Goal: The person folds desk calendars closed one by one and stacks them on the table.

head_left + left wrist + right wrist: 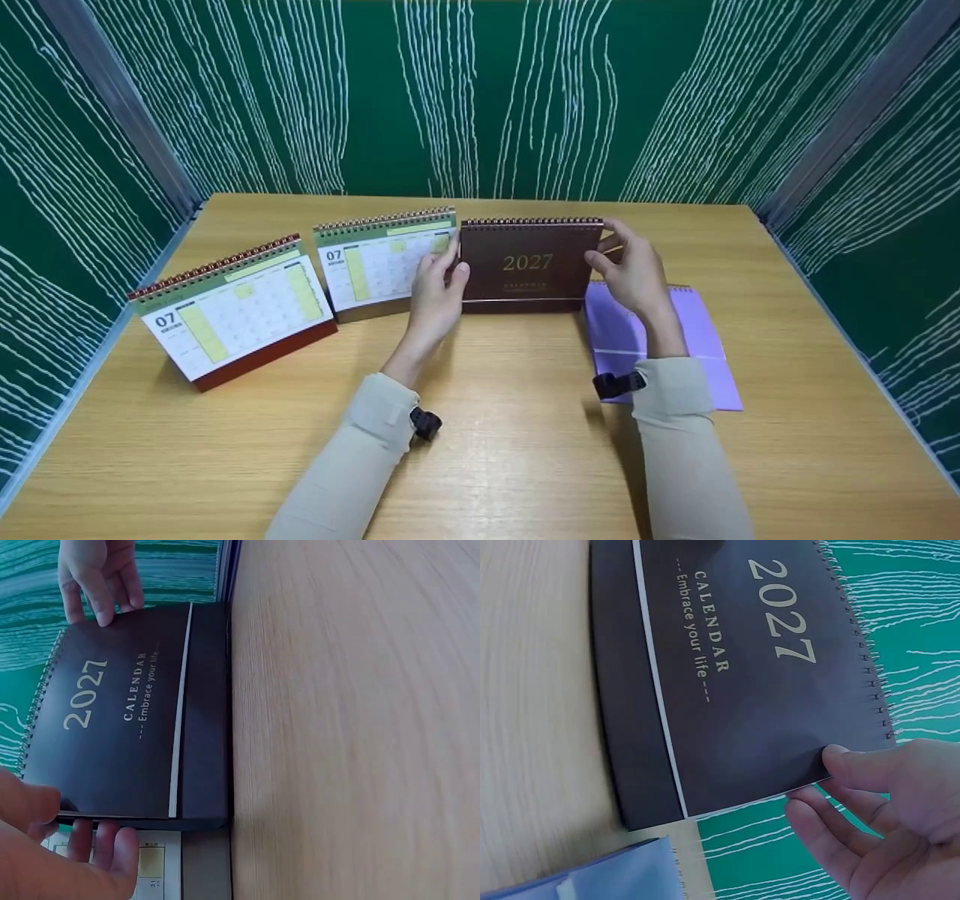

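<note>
At left of centre in the head view, the left hand (pixel 436 297) reaches up the frame, thumb in front and fingers curled behind, gripping the left edge of the dark brown, wire-bound 2027 desk calendar (pixel 529 264). This stands upper centre, directly between both hands, equally near each, its long axis left to right. The right hand (pixel 636 268) pinches its upper right edge, thumb in front, above a light purple wire-bound pad (pixel 705 337).

Calendar (pixel 529 281) on table (pixel 517 427), between hands (pixel 439 291) (pixel 636 274)
</note>
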The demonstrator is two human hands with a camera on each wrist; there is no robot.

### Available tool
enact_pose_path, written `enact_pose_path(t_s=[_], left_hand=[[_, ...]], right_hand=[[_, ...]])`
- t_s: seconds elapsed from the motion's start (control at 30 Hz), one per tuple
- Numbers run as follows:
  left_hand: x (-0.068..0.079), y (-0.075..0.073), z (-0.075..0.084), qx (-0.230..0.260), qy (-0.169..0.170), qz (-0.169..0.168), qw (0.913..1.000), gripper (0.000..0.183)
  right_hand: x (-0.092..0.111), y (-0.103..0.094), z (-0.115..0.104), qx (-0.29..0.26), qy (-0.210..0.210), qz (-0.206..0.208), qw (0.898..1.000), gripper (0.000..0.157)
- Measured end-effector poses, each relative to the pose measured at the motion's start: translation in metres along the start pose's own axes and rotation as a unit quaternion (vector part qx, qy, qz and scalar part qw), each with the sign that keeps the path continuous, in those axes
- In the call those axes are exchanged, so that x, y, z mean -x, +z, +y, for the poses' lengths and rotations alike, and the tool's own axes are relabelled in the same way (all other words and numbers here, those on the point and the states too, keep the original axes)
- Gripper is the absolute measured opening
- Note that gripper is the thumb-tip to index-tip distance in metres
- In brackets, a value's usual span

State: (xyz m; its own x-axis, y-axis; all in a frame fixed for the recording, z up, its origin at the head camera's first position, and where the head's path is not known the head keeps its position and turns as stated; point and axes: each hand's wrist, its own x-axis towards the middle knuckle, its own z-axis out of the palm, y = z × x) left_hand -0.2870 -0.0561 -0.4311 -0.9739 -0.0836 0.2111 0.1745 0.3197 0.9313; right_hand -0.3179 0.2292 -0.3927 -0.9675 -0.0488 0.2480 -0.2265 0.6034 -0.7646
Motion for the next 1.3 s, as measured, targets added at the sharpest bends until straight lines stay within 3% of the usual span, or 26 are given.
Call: enact_pose_path(t_s=[0.37,0.6,1.3], left_hand=[[0.0,-0.002,0.004,0.009,-0.007,0.008,0.9999,0.052],[0.0,-0.005,0.008,0.01,0.019,0.005,0.9997,0.05],[0.004,-0.013,0.016,0.0,0.002,-0.015,0.9999,0.05]], right_hand=[[0.007,-0.011,-0.016,0.007,-0.002,-0.002,1.0,0.05],[0.01,-0.013,-0.019,0.009,-0.015,0.002,1.0,0.052],[0.021,-0.017,-0.027,0.02,0.0,-0.009,1.0,0.055]])
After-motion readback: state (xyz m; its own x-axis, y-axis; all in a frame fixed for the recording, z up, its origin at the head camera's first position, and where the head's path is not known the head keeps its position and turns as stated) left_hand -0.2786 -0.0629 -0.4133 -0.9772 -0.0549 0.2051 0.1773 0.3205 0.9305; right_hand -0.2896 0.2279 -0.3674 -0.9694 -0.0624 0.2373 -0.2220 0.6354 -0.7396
